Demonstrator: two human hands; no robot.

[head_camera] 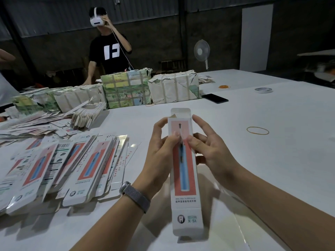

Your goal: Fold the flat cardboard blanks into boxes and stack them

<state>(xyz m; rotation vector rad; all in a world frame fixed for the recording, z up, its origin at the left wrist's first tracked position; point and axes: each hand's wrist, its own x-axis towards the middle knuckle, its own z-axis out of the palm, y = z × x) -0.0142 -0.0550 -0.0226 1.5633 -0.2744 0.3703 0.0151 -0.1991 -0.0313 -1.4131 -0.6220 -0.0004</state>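
Both forearms are reaching forward from the lower edge of the view and converging toward the middle, the left one wearing a grey mesh-strap band at the wrist. The left hand is turning palm inward with its fingers curling, thumb pressing on the front face of the long narrow box and forefinger lifting near the upper edge. The right hand is gripping the opposite side, thumb lying on the front beside the left thumb, forefinger stretching up and the remaining fingers wrapping behind.
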